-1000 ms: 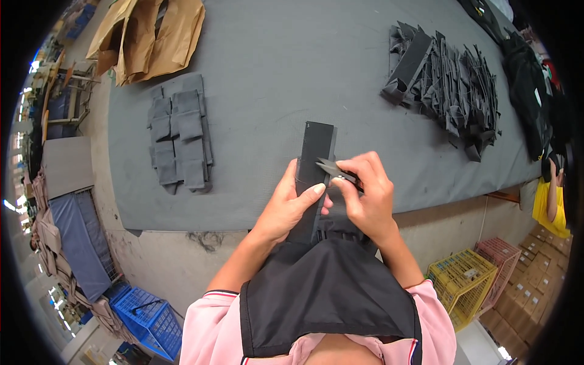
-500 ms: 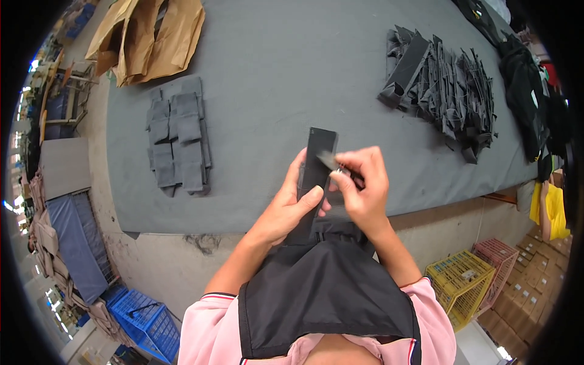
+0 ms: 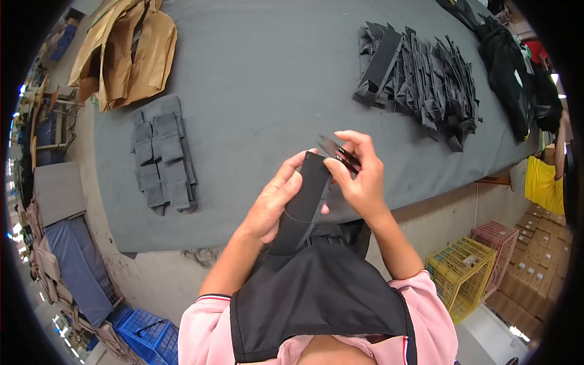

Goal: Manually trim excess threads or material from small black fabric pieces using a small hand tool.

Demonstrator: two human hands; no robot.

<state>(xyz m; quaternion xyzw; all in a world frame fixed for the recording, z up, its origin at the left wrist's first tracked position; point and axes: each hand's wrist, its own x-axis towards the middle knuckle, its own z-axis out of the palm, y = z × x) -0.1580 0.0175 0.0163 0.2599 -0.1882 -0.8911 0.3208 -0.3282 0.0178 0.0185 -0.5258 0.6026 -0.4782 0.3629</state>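
My left hand (image 3: 277, 198) is closed round a dark grey fabric strip (image 3: 300, 201), held upright over the table's near edge. A loose thread hangs in a curve across the strip's lower part. In my right hand (image 3: 364, 176) is a pair of thread snips (image 3: 339, 153), blades pointing up and left past the strip's top end. The right thumb touches the strip's top right corner. At the right a bundle of similar strips (image 3: 420, 85) lies with frayed thread ends. A neat stack of folded grey pieces (image 3: 163, 155) is on the left.
A grey cloth covers the table (image 3: 261, 79). An opened brown paper bag (image 3: 131, 61) stands at the far left, dark garments (image 3: 505, 73) at the far right. Below are a blue crate (image 3: 146, 334), a yellow crate (image 3: 459, 274) and stacked cartons (image 3: 529, 267). A person in yellow (image 3: 544, 185) is at the right.
My right hand's snips have moved from the strip's face up past its top end. The strip has come down toward me, and a thread now shows across it.
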